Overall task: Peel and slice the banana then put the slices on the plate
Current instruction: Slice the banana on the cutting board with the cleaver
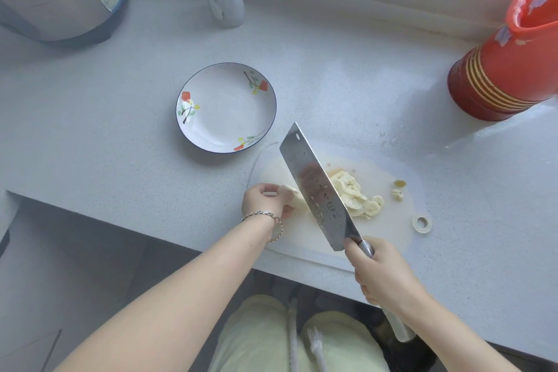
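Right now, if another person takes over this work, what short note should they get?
Left hand holds the unsliced banana stub on the cutting board. Right hand grips the cleaver, blade at the stub.
Cut slices lie piled on the board right of the blade; the plate holds none.
Done: peeling, most slicing. Left: slice the stub, move slices to the plate.
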The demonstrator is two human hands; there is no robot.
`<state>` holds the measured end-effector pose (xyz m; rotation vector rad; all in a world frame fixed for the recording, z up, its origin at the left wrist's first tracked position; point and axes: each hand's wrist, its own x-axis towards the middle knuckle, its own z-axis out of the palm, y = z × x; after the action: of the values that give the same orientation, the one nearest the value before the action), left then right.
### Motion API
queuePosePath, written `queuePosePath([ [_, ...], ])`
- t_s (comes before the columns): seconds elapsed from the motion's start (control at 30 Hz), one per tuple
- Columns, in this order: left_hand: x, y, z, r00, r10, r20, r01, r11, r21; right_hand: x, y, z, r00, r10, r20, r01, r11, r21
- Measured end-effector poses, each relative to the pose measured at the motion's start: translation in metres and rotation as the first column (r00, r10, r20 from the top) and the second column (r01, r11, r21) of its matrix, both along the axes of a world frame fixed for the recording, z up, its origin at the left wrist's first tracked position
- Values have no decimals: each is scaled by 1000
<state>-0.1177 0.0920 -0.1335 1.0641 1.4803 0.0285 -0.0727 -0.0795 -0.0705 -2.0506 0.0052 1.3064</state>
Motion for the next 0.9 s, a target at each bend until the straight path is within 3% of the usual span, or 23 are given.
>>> queuePosePath([
  [0.27,1,0,1,999,-29,14,29,999,17,-3,3,-6,979,157,133,-145,985,-97],
  [0.6,0,-1,3,999,-40,-2,40,999,35,-13,14,-28,969,179,171,-165,982,-95],
  [0.7,1,1,5,1000,-30,5,30,1000,6,-11,13,-29,987,119,105,-114,992,-55],
  [0.8,1,2,5,1000,-30,2,30,1000,-4,-3,10,-24,997,-46,-65,46,999,-2],
  [0.9,1,2,6,1000,-17,17,17,1000,-14,2,4,-17,995,-57,-82,58,998,12],
])
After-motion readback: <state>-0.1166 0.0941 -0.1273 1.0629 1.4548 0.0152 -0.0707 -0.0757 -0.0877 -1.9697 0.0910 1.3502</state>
